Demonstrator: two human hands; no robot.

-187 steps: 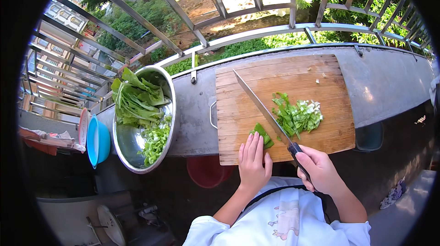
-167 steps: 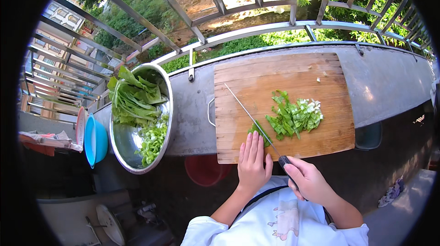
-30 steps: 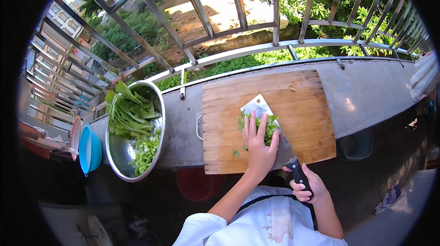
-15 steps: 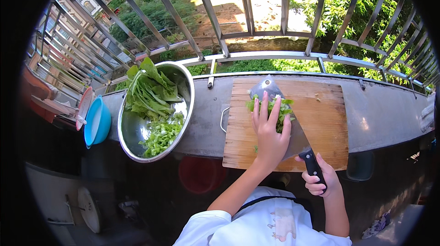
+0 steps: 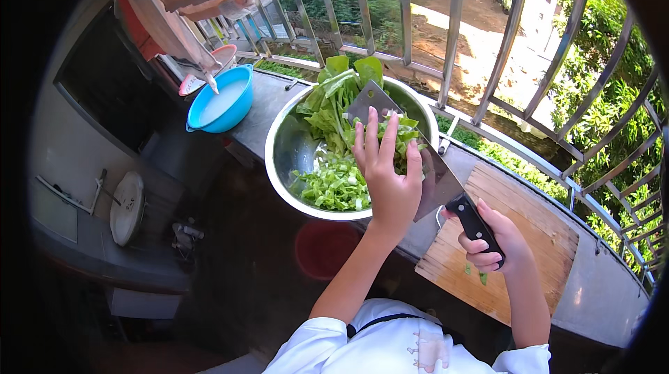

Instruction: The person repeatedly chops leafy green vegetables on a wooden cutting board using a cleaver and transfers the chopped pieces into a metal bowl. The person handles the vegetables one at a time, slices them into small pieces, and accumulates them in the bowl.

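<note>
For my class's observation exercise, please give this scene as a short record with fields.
left hand: fingers over cut greens on the cleaver
right hand: grips the cleaver's black handle
metal bowl: under the cleaver's far end, holding large leaves and chopped pieces
cutting board: right of the bowl, green scraps on it
blue basin: left of the bowl

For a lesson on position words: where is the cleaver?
The cleaver is right of the head view's centre, in the right hand, its blade partly over the metal bowl, beneath the left hand.

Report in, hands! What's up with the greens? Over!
Right hand grips cleaver. Left hand spread over chopped greens on it, above steel bowl. Large leaves beside cleaver's tip.
</note>
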